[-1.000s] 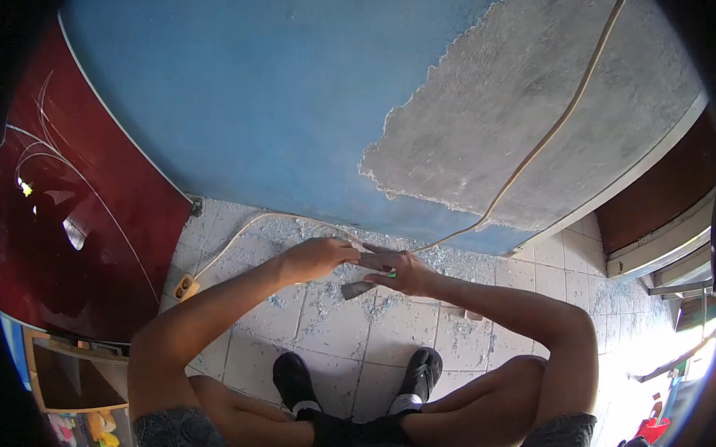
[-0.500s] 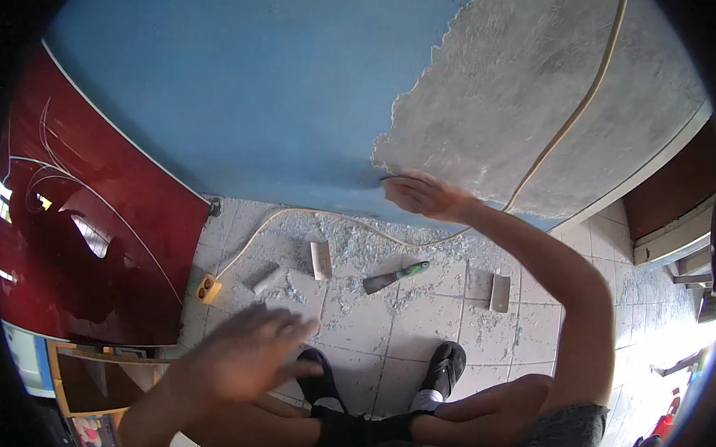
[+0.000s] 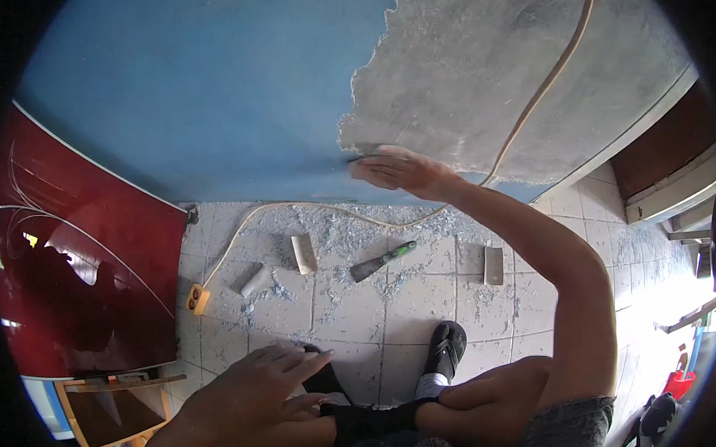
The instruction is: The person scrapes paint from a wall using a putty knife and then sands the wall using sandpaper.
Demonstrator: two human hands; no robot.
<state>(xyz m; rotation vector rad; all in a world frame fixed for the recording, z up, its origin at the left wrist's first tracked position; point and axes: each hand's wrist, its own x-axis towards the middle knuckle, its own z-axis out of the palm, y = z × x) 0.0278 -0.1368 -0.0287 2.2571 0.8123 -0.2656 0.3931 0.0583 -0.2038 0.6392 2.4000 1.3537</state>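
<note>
Up against the lower wall, my right hand [image 3: 399,173] lies at the ragged edge where blue paint [image 3: 221,85] meets bare grey plaster [image 3: 473,86]. Its fingers are pressed together, and a thin dark edge shows at them; what they hold is mostly hidden. My left hand [image 3: 269,386] hovers over my left leg, its fingers apart and nothing in it. On the floor below the wall rests a scraper [image 3: 380,261] with a green and dark handle. A curved pale piece [image 3: 303,254] lies left of it, and a similar one [image 3: 493,266] to the right.
Paint flakes [image 3: 334,230] litter the white tiles along the wall. A beige cable [image 3: 536,100] hangs down the plaster and runs to a yellow socket block [image 3: 198,299]. At left stand a glossy red panel [image 3: 97,238] and a wooden shelf [image 3: 115,412].
My view has shifted, so the wall and floor things sit farther left and slightly higher. My left hand has lowered and its fingers are clearer. The right hand stays at the paint edge.
</note>
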